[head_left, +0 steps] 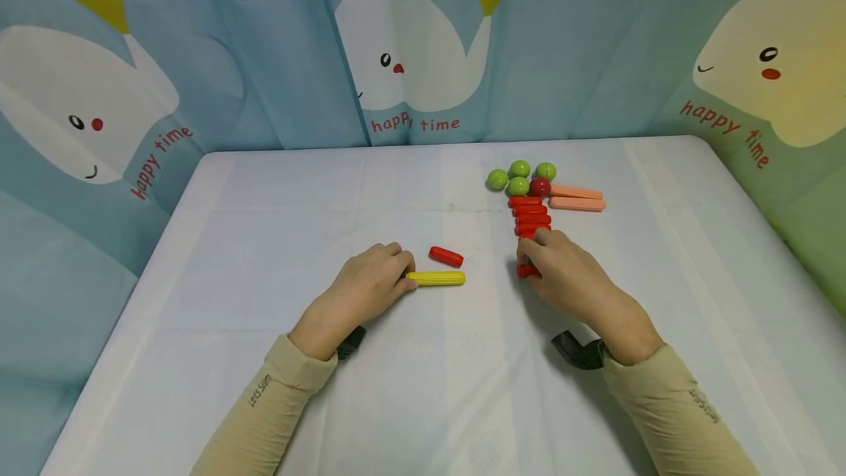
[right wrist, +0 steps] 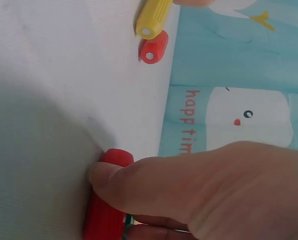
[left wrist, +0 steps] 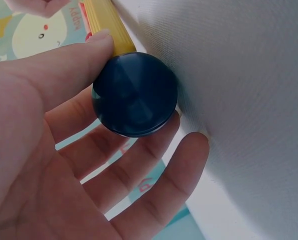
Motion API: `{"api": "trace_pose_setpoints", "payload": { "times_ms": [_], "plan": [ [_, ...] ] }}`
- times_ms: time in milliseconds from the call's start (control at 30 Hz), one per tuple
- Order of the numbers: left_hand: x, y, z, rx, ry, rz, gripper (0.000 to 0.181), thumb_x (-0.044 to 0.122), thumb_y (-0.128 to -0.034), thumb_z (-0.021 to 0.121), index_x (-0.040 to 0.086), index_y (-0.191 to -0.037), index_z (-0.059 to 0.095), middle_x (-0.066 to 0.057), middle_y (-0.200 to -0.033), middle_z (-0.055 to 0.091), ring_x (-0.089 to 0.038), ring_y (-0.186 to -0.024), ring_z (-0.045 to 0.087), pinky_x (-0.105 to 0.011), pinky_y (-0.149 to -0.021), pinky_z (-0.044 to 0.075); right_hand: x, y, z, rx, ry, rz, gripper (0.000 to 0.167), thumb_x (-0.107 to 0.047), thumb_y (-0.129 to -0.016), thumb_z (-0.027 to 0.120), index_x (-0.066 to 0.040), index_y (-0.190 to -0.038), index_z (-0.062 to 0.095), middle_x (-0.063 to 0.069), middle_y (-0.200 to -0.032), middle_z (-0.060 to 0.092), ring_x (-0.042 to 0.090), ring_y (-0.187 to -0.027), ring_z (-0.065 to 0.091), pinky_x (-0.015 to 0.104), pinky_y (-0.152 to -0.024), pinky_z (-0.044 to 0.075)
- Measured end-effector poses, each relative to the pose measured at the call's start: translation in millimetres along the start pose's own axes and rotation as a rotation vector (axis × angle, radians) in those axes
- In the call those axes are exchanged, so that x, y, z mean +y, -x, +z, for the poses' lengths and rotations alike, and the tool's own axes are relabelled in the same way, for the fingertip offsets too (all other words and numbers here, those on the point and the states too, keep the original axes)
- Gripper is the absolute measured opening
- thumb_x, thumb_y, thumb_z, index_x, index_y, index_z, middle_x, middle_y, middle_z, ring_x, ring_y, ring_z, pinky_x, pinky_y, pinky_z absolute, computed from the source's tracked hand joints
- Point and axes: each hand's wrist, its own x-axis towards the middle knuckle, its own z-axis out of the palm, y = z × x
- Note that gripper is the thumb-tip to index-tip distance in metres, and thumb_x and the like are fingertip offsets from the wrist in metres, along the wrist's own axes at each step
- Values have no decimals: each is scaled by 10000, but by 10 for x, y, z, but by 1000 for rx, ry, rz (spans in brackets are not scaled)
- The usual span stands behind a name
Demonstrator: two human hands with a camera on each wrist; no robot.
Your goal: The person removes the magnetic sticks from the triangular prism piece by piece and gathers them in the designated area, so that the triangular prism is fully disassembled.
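Note:
My left hand (head_left: 377,278) holds a dark blue ball (left wrist: 135,94) at the end of a ribbed yellow toy building stick (head_left: 439,278); the left wrist view shows the thumb over where ball and stick meet. Just beyond the yellow stick lies a short red stick (head_left: 446,256), with a pale round end in the right wrist view. On the right, my right hand (head_left: 567,270) pinches another red stick (right wrist: 105,215) lying on the tabletop. That hand covers the near end of a column of red sticks (head_left: 532,219).
Beyond the column sit several green balls (head_left: 518,186) and one dark red ball (head_left: 540,187). Two orange sticks (head_left: 577,203) lie to their right. A blue curtain with whale prints (head_left: 264,79) hangs behind the white table (head_left: 297,204).

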Motion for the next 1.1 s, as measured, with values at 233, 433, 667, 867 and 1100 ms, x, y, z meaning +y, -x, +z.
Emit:
{"api": "trace_pose_setpoints", "payload": {
  "times_ms": [233,433,667,867,1100],
  "plan": [
    [3,-10,-7,-1,4,0,207,296,-926,701,118,-1031,701,-17,-939,642,-157,-779,538,-284,-642,488,-26,3,-63,-16,-29,9,225,36,-746,794,-48,-914,670,64,-817,543,224,-761,520,309,-625,450],
    [2,-18,-16,-4,9,-2,201,296,-924,704,124,-1028,702,-12,-940,642,-152,-778,535,-284,-644,485,-92,-41,-67,8,-86,-24,166,2,-801,766,-43,-933,676,75,-851,568,181,-779,518,308,-640,482],
    [-17,-10,-14,-10,25,-4,188,297,-922,707,135,-1016,704,2,-923,630,-141,-775,525,-282,-649,477,-207,-143,-69,20,-122,-63,148,-24,-829,764,-47,-946,677,68,-885,585,153,-776,559,325,-684,524],
    [-25,-9,-8,-20,25,-11,189,302,-929,697,138,-1022,701,3,-922,625,-144,-776,526,-289,-647,478,-354,-327,-31,8,-168,-70,140,-33,-853,744,-42,-978,681,85,-964,626,217,-899,623,372,-786,565],
    [-13,-19,-10,-7,-12,4,199,323,-933,689,145,-1022,690,1,-940,628,-169,-804,559,-318,-657,501,-518,-573,147,-44,-238,-63,144,-78,-881,731,-25,-1008,685,103,-987,640,234,-914,633,376,-821,567]
  ]
}}
